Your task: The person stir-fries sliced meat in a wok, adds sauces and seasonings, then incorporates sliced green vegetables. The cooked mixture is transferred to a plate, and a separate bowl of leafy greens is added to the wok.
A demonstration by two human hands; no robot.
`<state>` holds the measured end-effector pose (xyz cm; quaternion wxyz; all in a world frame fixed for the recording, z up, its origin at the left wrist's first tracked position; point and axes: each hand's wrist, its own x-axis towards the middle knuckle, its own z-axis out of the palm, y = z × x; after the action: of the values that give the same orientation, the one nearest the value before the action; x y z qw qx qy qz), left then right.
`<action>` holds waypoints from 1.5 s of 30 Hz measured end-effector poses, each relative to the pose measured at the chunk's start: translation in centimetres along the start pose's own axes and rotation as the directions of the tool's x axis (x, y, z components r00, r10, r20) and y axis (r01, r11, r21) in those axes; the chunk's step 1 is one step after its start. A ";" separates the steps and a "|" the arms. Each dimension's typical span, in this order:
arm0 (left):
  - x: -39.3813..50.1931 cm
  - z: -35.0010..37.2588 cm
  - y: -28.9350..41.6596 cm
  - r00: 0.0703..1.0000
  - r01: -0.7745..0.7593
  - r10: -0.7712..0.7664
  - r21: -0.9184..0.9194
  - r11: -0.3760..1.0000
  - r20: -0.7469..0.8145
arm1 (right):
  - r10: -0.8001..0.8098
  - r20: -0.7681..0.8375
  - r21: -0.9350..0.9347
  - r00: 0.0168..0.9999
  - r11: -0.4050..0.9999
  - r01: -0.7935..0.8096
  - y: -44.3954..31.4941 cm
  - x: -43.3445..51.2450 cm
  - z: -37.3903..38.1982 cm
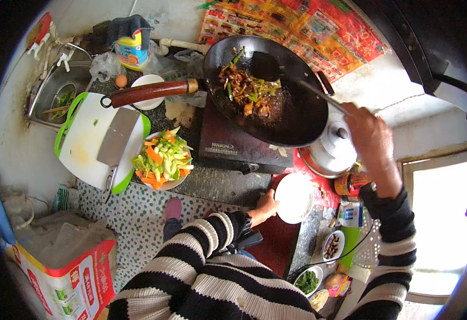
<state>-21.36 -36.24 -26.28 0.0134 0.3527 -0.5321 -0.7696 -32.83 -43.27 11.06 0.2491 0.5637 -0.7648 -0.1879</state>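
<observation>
My right hand [371, 148] grips the handle of a metal spatula [317, 90], whose dark blade rests inside a black wok [297, 124]. Cooked meat with green pepper strips [245, 90] lies on the far left side of the wok. The wok sits on a gas stove [233, 148], its wooden handle [153, 93] pointing left. With my left hand [265, 208] I hold a white plate [294, 198] by its left rim, near the counter's front edge. No food shows on the plate. Left of the stove stands a bowl heaped with sliced green vegetable and carrot [163, 160].
A cleaver [119, 136] lies on a white and green cutting board [81, 148], its handle over the counter edge. Behind are a sink [83, 74], an egg [121, 81] and a white bowl [153, 103]. A metal kettle [329, 148] stands right of the stove. Bowls of chopped greens [307, 282] and dark pieces [332, 246] sit lower right.
</observation>
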 end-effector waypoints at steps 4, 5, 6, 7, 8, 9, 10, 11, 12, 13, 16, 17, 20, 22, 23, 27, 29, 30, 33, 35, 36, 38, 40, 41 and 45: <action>-2.6 -1.0 2.0 0.998 -0.054 0.056 -0.087 0.995 0.026 | 0.194 0.307 0.404 0.932 0.860 -0.312 6.6 -0.9 0.2; -3.5 -1.8 3.0 0.996 -0.064 0.070 -0.103 0.993 0.058 | 0.199 0.391 0.499 0.899 0.775 -0.389 7.7 -1.2 0.7; -4.6 -2.7 4.3 0.993 -0.071 0.082 -0.119 0.990 0.082 | 0.144 0.525 0.539 0.839 0.707 -0.459 8.4 -1.4 1.1; -5.9 -3.5 5.6 0.992 -0.044 0.057 -0.119 0.992 0.111 | 0.088 0.592 0.615 0.801 0.594 -0.520 8.6 -1.6 2.0; -7.3 -4.5 6.8 0.988 -0.095 0.114 -0.170 0.981 0.104 | 0.028 0.656 0.660 0.754 0.463 -0.592 8.2 -1.8 3.0; -8.7 -5.4 7.8 0.982 -0.126 0.153 -0.223 0.967 0.109 | 0.038 0.748 0.611 0.662 0.351 -0.710 7.8 -2.3 3.7; -9.4 -6.8 8.6 0.983 -0.097 0.114 -0.118 0.988 0.144 | -0.024 0.719 0.678 0.694 0.245 -0.693 7.1 -2.6 4.6; -10.3 -8.1 9.2 0.979 -0.112 0.117 -0.038 0.993 0.169 | -0.038 0.733 0.675 0.679 0.161 -0.720 5.9 -2.7 5.6; -11.6 -9.2 9.8 0.979 -0.073 0.078 -0.032 0.997 0.188 | -0.061 0.698 0.708 0.714 0.207 -0.675 5.4 -2.8 5.9; -12.3 -10.7 10.9 0.979 -0.097 0.101 -0.034 0.995 0.178 | -0.157 0.604 0.794 0.781 0.211 -0.571 4.7 -2.4 6.2; -15.4 -13.7 12.9 0.985 -0.084 0.092 -0.062 0.995 0.147 | -0.051 0.600 0.769 0.798 0.310 -0.558 2.6 -1.6 6.0; -16.3 -14.4 13.5 0.988 -0.080 0.087 -0.055 0.995 0.129 | -0.025 0.629 0.725 0.777 0.377 -0.576 2.1 -1.5 5.7; -18.4 -16.2 14.5 0.995 -0.039 0.045 -0.079 0.996 0.084 | -0.052 0.605 0.731 0.795 0.432 -0.528 1.1 -1.7 5.3; -19.7 -17.2 14.8 0.996 -0.054 0.061 -0.105 0.993 0.062 | -0.074 0.592 0.758 0.802 0.390 -0.523 0.8 -2.1 5.5; -20.4 -17.7 14.9 0.997 -0.056 0.060 -0.086 0.995 0.053 | -0.098 0.589 0.770 0.802 0.368 -0.521 0.7 -2.3 5.8; -22.7 -19.4 15.4 0.998 -0.055 0.058 -0.142 0.988 0.021 | 0.027 0.435 0.752 0.900 0.539 -0.380 0.9 -1.6 6.1; -23.9 -20.3 16.0 0.997 -0.062 0.067 -0.163 0.985 0.028 | 0.025 0.299 0.702 0.954 0.672 -0.237 0.6 -1.0 5.1; -24.4 -20.7 16.4 0.998 -0.058 0.061 -0.169 0.984 0.011 | 0.046 0.131 0.641 0.990 0.758 -0.120 0.2 -0.6 4.4; -26.2 -21.7 17.7 0.995 -0.087 0.077 -0.215 0.973 -0.055 | 0.109 0.146 0.410 0.983 0.898 -0.161 -1.1 -0.3 0.9; -27.4 -23.0 18.5 0.995 -0.084 0.072 -0.196 0.977 -0.071 | 0.043 0.057 0.244 0.997 0.968 -0.055 -2.4 -0.1 -1.2; -27.8 -23.8 19.0 0.993 -0.108 0.092 -0.249 0.962 -0.075 | 0.015 0.034 0.162 0.999 0.987 -0.020 -2.9 -0.5 -2.0; -28.9 -25.2 19.5 0.986 -0.150 0.118 -0.304 0.941 -0.122 | -0.071 -0.121 0.100 0.990 0.991 0.083 -2.9 -0.9 -3.1; -29.9 -26.7 19.9 0.978 -0.175 0.125 -0.328 0.928 -0.170 | 0.005 0.060 0.070 0.998 0.998 -0.009 -1.3 -1.2 -3.6; -30.3 -27.5 20.3 0.971 -0.203 0.144 -0.340 0.918 -0.192 | 0.012 0.083 0.068 0.996 0.998 -0.017 0.0 -1.2 -3.7; -31.4 -30.2 21.6 0.927 -0.307 0.196 -0.347 0.886 -0.321 | -0.022 0.295 0.528 0.955 0.837 -0.143 3.8 -2.2 -2.8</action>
<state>11.39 -57.61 2.64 0.2582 0.3741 -0.4020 -0.7948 -33.57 -40.12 15.05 -0.0298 0.5527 -0.8321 -0.0354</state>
